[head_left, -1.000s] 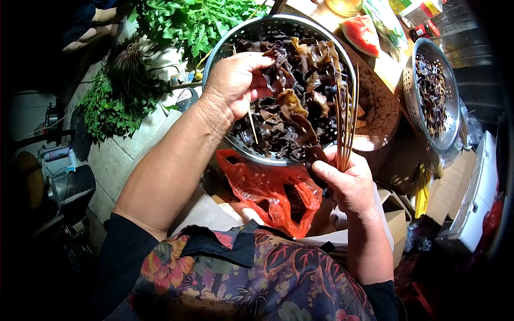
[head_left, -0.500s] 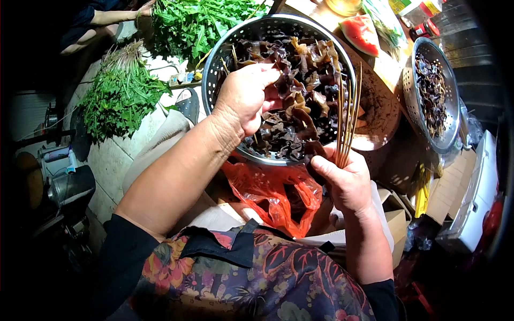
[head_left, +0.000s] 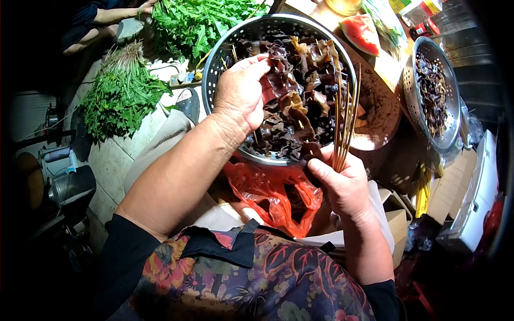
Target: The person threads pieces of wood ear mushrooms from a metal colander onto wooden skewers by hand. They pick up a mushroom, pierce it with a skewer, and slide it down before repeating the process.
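Note:
Dark brown wood ear mushrooms (head_left: 321, 101) fill a metal colander (head_left: 211, 61) with a perforated wall in front of me. Over it, my left hand (head_left: 235, 93) is closed, its thumb and fingers gripping a wood ear piece at the upper end of a row of pieces. My right hand (head_left: 345, 179) is closed around a bundle of thin bamboo skewers (head_left: 347, 117) that point upward. Its thumb and forefinger also touch a dark wood ear piece (head_left: 310, 152) at the row's lower end. The palm side of my left hand is mostly hidden.
Below the colander hangs a red plastic bag (head_left: 262, 187). A second colander (head_left: 455, 107) of wood ear stands at the right, near a watermelon slice (head_left: 360, 35). Leafy greens (head_left: 120, 96) lie at the left. Another person's hand (head_left: 147, 7) touches greens at the top left.
My left hand has shifted slightly left, its fingertips now at the upper end of the wood ear row. The skewer bundle in my right hand has tilted a little and moved slightly left.

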Tool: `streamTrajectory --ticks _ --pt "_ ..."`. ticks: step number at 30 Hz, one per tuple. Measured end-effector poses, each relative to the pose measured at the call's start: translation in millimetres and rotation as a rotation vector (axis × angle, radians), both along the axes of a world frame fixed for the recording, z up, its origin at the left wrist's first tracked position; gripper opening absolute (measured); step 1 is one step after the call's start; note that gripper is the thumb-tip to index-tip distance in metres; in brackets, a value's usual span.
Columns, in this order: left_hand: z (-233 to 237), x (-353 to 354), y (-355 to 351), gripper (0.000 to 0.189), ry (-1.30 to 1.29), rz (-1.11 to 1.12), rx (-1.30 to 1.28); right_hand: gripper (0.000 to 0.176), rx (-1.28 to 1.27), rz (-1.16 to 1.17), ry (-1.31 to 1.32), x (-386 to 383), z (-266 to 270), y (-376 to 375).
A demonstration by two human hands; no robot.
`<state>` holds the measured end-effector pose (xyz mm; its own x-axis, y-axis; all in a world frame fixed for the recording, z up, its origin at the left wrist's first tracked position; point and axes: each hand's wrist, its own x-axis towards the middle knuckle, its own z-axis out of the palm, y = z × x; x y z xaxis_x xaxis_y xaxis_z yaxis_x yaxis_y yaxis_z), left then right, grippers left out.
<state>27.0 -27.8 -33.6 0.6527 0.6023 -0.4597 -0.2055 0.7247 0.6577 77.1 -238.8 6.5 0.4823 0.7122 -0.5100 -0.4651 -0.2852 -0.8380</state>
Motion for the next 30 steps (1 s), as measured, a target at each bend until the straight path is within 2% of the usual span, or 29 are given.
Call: streamTrajectory --ticks 5,9,11,14,26,30 --pt "5.6 1.8 1.2 0.014 0.134 0.064 0.077 0.009 -0.004 -0.005 -0.030 -8.8 -0.7 1.0" --pt "8.9 2.1 -1.1 0.015 0.110 0.047 0.125 0.009 -0.008 0.006 -0.050 -8.7 1.1 1.4" --pt "12.5 0.7 0.2 0.014 0.158 -0.043 0.236 0.010 -0.005 -0.014 0.023 -6.8 2.7 1.4" --pt "11.4 0.8 1.0 0.012 0.234 -0.048 0.354 0.011 -0.020 -0.011 -0.012 -5.0 4.7 1.6" --pt "13.3 -1.4 -1.2 0.013 0.237 -0.155 0.538 0.013 -0.013 -0.021 0.060 -2.0 2.7 -0.5" --pt "15.6 -1.8 -3.7 0.013 0.202 -0.157 0.418 0.013 -0.007 -0.027 0.042 -1.4 2.8 0.5"
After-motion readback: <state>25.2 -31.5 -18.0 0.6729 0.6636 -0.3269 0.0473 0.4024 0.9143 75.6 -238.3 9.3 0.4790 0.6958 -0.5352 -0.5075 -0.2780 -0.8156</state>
